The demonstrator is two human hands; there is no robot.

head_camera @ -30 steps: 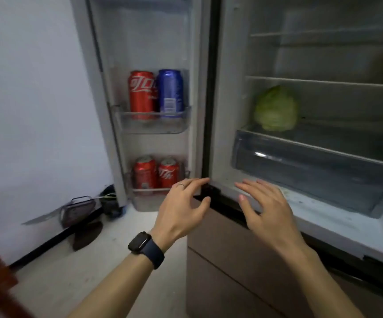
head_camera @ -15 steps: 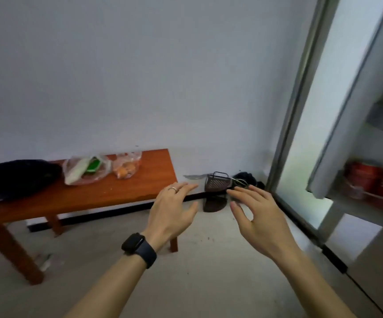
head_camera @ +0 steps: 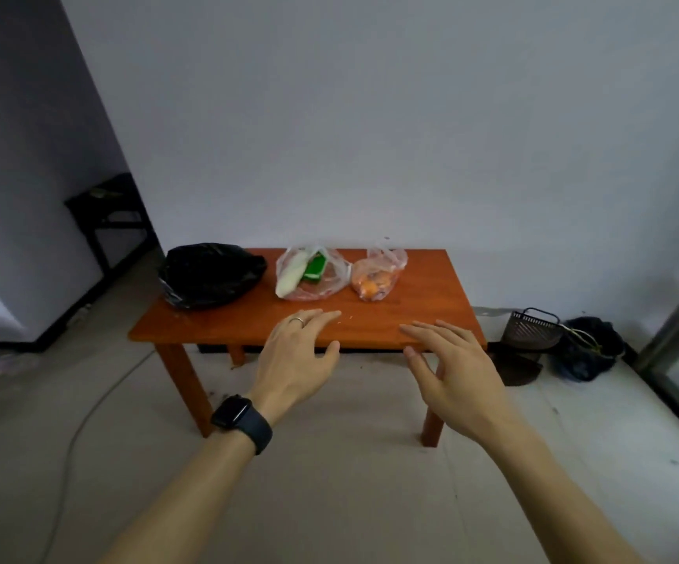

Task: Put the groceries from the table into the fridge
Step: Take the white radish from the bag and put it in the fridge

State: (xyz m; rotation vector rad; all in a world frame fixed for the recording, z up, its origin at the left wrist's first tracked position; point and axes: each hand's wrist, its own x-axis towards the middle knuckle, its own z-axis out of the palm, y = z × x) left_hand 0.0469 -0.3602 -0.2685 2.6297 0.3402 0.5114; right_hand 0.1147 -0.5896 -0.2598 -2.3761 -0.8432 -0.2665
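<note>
- Left of the worktop (head_camera: 423,303): a dark stand (head_camera: 105,213) sits in a recess, and a pale cable (head_camera: 85,421) runs across the floor (head_camera: 329,502).
- Worktop: orange-brown wood on matching legs, set on the grey floor against a plain pale wall (head_camera: 370,116).
- Worktop, left end: a black bag (head_camera: 211,274) lies slumped.
- Worktop, back centre: a clear bag (head_camera: 311,274) holds one white item and one green item. It sits just beside the black bag.
- Worktop, right of centre: a second clear bag (head_camera: 376,278) with orange contents.
- Left hand (head_camera: 297,356): at the worktop's front edge, apart from all the bags. Fingers released and spread, grasping nothing. A ring is on one finger and a dark watch (head_camera: 242,421) on the wrist.
- Right hand (head_camera: 451,364): near the worktop's front right corner. Fingers released, grasping nothing.
- Right of the worktop: a dark wire basket (head_camera: 531,329) on the floor by the wall, then a dark bundle (head_camera: 586,348).
</note>
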